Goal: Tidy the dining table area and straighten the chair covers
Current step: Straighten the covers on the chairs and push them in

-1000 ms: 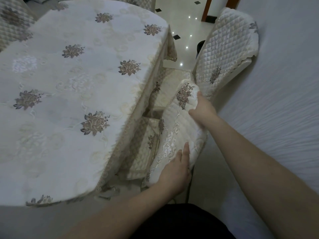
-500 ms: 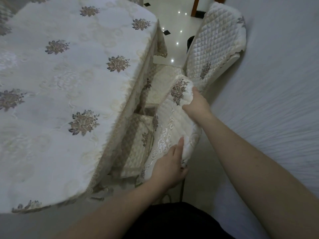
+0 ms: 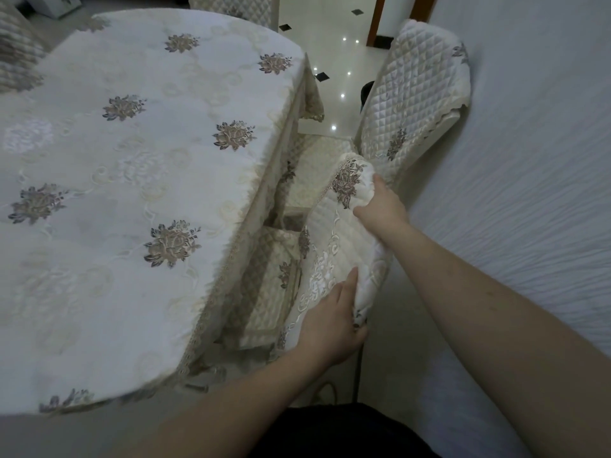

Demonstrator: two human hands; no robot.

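A cream quilted chair cover (image 3: 334, 233) with an embroidered brown flower sits over the back of the nearest chair, tucked at the table's right side. My right hand (image 3: 380, 208) grips the cover's upper right edge near the flower. My left hand (image 3: 330, 320) holds the cover's lower edge, fingers wrapped round bunched fabric. The chair's quilted seat (image 3: 267, 292) shows under the table's edge. The dining table (image 3: 125, 193) wears a white cloth with brown flower motifs.
A second chair with a quilted cover (image 3: 416, 94) stands further back against the white wall (image 3: 529, 193). More covered chairs (image 3: 231, 4) sit at the far side and at the left (image 3: 16, 61). Glossy tiled floor (image 3: 337, 61) lies beyond the table.
Both hands stay on the same chair cover, with their grips barely shifted. The view has moved slightly between frames.
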